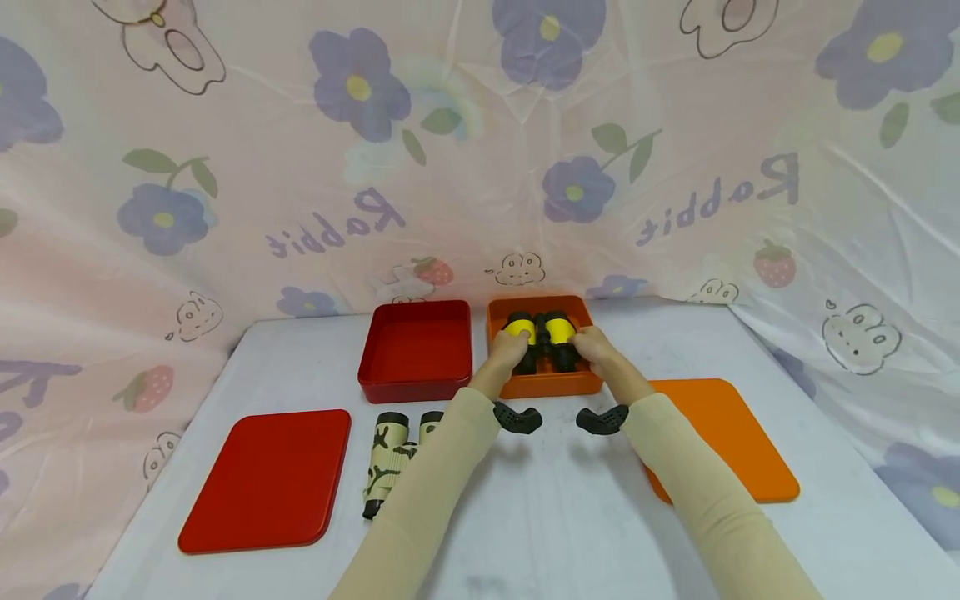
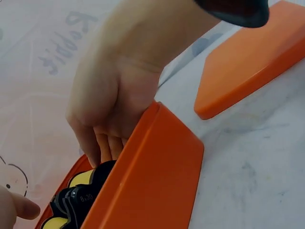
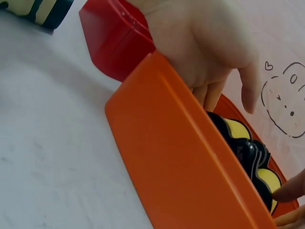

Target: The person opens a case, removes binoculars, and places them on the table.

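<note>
Black and yellow binoculars (image 1: 543,342) lie inside an orange box (image 1: 551,386), marked 8x30 in the left wrist view. At their left barrel is my left hand (image 1: 510,353), fingers dipping behind the box's front wall. Its thumb stands a little apart from the yellow band in both wrist views. On the other side my right hand (image 1: 604,355) holds the right barrel, thumb against the yellow part (image 3: 270,183). The box wall hides the lower fingers of both hands.
Left of the orange box stands an open red box (image 1: 408,392). Camouflage-patterned binoculars (image 1: 390,454) lie in front of it, partly behind my left sleeve. A red lid (image 1: 266,483) lies at the left and an orange lid (image 1: 738,429) at the right. Printed cloth (image 1: 465,167) hangs behind the table.
</note>
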Available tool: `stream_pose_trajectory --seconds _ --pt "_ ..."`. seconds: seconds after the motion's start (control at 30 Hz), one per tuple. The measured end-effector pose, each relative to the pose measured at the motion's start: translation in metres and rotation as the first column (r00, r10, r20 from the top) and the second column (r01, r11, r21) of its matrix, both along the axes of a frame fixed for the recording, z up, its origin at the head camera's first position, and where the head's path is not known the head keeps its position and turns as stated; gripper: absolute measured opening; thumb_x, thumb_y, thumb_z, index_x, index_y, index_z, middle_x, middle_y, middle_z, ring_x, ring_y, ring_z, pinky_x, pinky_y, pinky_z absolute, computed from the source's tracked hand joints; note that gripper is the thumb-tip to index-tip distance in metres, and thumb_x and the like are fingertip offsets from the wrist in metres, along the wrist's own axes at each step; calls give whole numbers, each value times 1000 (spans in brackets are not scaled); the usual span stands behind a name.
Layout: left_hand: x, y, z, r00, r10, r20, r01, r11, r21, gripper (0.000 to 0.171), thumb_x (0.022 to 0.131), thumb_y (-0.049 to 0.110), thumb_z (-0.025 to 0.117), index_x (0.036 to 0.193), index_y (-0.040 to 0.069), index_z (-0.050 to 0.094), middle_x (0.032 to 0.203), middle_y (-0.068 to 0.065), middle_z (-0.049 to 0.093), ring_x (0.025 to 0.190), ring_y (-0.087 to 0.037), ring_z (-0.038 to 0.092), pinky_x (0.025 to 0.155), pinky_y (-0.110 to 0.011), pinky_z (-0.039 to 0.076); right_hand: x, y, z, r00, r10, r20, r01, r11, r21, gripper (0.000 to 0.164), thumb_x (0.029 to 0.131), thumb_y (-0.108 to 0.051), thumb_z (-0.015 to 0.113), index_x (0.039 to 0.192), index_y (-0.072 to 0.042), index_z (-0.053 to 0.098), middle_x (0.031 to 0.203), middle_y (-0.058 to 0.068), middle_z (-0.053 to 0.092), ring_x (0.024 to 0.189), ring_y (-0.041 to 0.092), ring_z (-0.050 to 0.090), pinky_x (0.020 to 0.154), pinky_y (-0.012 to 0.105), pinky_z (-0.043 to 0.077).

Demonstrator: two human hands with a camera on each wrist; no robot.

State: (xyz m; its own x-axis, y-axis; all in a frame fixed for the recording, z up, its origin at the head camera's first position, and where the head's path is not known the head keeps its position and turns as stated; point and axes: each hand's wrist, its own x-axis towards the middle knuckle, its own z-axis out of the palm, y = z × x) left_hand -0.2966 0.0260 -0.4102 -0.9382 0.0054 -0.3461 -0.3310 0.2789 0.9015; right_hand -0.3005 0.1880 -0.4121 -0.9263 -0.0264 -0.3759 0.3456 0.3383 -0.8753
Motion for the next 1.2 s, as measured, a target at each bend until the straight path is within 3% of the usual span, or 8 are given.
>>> stream_pose_trajectory --seconds 0.2,0.3,0.4,0.67,0.97,1.2 --pt "6 1 8 1000 -5 -15 4 1000 -31 67 99 28 47 151 -4 19 159 -20 25 146 -33 29 121 -47 28 1 -3 5 1000 -13 -5 13 999 47 52 98 -8 31 146 12 26 154 27 24 130 33 31 109 44 34" --pt "6 1 8 1000 -3 -15 3 1000 -11 69 99 29 47 152 -2 16 160 -19 22 148 -34 26 122 -47 26 1 -2 6 1000 -15 -9 15 998 66 53 99 -9 32 147 12 25 156 27 23 137 35 29 116 47 30" --pt "4 1 9 1000 -6 -26 6 1000 0 68 99 28 48 152 -2 18 159 -19 26 145 -33 31 121 -46 29 1 -1 8 1000 -10 -7 10 996 89 55 99 -10 33 149 10 19 159 25 17 147 38 19 123 51 21" --pt "4 -1 17 998 -9 -61 10 1000 10 57 97 24 52 143 -4 33 143 -19 45 120 -29 46 113 -43 39 3 -1 23 999 12 -32 -8 991 135 60 101 -16 35 151 7 10 161 24 9 150 40 10 124 53 13" --pt "7 -11 28 998 25 -59 -26 1000 -9 63 96 24 56 146 -5 30 148 -20 40 125 -31 47 113 -43 41 6 1 34 998 -60 -36 63 996 69 62 100 -19 44 152 2 19 162 22 13 150 39 13 123 55 15" --pt "11 -12 31 989 119 -86 -121 992 -21 62 90 27 67 138 -4 43 136 -19 53 116 -30 54 106 -39 48 10 8 42 990 -133 -38 130 990 -60 74 91 -29 64 149 3 29 158 22 25 139 36 39 119 45 31"
